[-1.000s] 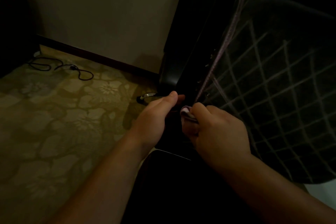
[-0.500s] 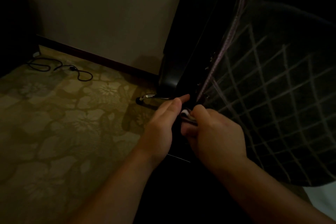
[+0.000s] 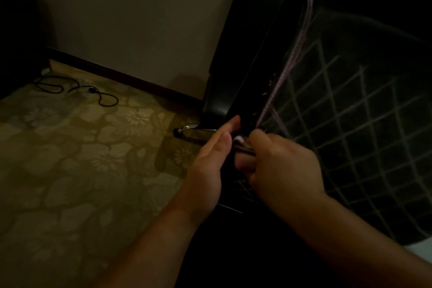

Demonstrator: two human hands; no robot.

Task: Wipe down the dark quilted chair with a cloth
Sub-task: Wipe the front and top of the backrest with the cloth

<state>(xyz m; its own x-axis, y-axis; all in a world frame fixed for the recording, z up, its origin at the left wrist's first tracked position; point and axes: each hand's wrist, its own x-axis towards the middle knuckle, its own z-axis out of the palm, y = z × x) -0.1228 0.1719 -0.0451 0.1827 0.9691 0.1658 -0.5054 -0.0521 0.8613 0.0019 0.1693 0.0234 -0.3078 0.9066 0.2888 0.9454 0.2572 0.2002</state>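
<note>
In a dim room with a plain pale wall (image 3: 131,21) and a dark baseboard (image 3: 126,76), a patterned yellowish carpet (image 3: 77,166) is covering the floor. The dark quilted chair (image 3: 364,124) is filling the right side of the view, its surface crossed by pale diamond stitching and edged by a pinkish seam (image 3: 288,65). At the lower end of that seam, the right hand (image 3: 284,166) is gripping a small pale cloth (image 3: 240,142), its fingers curled tightly around it against the chair's dark edge. The left hand (image 3: 212,161) is lying just beside it, fingers straight and together, their tips touching the chair's black side. A shiny metal chair foot (image 3: 187,128) is showing on the carpet behind the left hand. A black cable (image 3: 93,91) is lying looped on the carpet near the wall, well apart from the chair.
</note>
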